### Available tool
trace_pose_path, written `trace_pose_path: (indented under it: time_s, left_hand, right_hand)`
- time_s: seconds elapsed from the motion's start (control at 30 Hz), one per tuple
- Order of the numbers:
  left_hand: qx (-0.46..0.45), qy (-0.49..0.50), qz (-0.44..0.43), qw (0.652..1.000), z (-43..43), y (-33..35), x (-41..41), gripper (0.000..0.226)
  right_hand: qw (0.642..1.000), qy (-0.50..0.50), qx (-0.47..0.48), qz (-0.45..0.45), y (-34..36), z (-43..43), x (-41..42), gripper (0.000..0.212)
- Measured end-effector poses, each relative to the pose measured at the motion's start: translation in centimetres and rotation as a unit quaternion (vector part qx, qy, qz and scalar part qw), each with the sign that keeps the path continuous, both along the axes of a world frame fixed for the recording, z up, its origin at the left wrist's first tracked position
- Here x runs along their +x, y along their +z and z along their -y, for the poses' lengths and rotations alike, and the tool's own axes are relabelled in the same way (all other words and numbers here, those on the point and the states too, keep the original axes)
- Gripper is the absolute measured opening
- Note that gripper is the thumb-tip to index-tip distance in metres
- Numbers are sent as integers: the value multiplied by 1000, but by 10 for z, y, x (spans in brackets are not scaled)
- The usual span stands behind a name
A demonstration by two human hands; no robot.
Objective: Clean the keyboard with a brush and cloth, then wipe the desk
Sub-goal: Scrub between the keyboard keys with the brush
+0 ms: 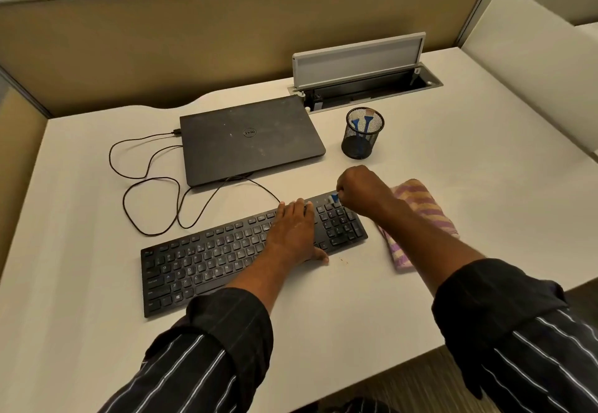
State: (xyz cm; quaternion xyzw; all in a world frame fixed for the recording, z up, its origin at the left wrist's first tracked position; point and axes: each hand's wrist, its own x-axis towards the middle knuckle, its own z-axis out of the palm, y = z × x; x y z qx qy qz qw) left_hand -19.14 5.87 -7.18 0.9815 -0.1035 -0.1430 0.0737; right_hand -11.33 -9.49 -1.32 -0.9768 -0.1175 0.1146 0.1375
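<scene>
The left hand [293, 231] lay flat, palm down, on the right half of the keyboard [207, 257]. Its fingers were straight and close together, with the tips reaching the far edge. The thumb stuck out to the right, past the near edge, onto the desk [485, 169]. That forearm ran in from the lower left, its dark striped sleeve rolled up.

The right hand [362, 190] was curled into a loose fist above the far corner of the number pad, knuckles up and wrist bent down. Its fingertips pinched a small blue brush [333, 199], and the pale bristles met the top keys of the pad. How the fingers sat round the handle could not be told. The right forearm crossed over the striped cloth [420, 205], which lay folded on the desk just to the right of the keyboard.

The keyboard sat slanted at the middle of the desk, its right end farther away. Behind it lay a shut laptop [249, 137]. To the laptop's right stood a mesh cup [362, 143] holding more blue brushes [367, 122].
</scene>
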Motion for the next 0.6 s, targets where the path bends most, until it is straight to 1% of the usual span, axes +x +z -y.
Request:
trace_pose_path:
  time_s: [0.1,0.17,0.37,0.43,0.53,0.6]
  left_hand:
    - [1,-1,-1,1000,0,0,1,129]
    - [1,-1,-1,1000,0,0,1,129]
    - [-1,-1,-3,1000,-1,0,0,130]
    - [-1,-1,0,1000,-1,0,0,130]
    - [0,-1,3,1000,0,1,0,130]
    - [2,-2,3,1000,0,1,0,130]
  right_hand:
    - [1000,-21,9,12,-2,5,2,23]
    - [1000,-12,2,6,-3,10,1,23]
    - [994,29,-62,-79,5,19,-1,24]
    - [996,31,-53,-66,10,18,0,22]
    - [999,19,-20,-21,9,15,2,20]
    - [999,21,-31,-23,5,14,-2,21]
